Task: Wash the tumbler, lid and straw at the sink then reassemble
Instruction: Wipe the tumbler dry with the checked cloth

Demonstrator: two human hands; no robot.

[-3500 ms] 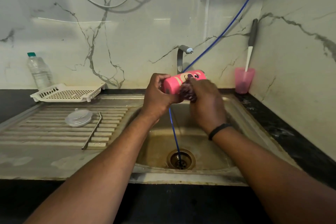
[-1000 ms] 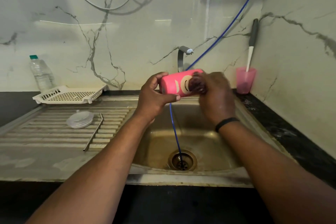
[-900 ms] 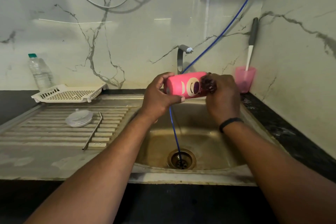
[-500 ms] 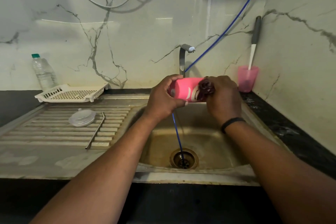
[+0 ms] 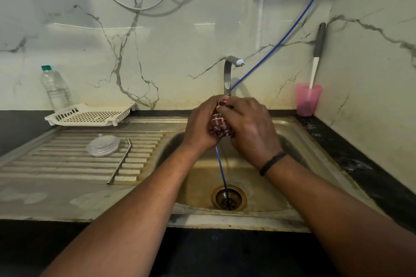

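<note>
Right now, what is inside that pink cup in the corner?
A white-stemmed, dark-handled utensil stands inside the pink cup, leaning against the wall. The cup is translucent but cloudy, so the utensil's lower end, and anything else at the bottom, cannot be made out.

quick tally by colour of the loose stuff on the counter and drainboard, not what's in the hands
clear: 2, water bottle and lid
white: 1, slotted tray
pink: 1, cup holding a brush
metal: 1, straw
total: 5
</note>
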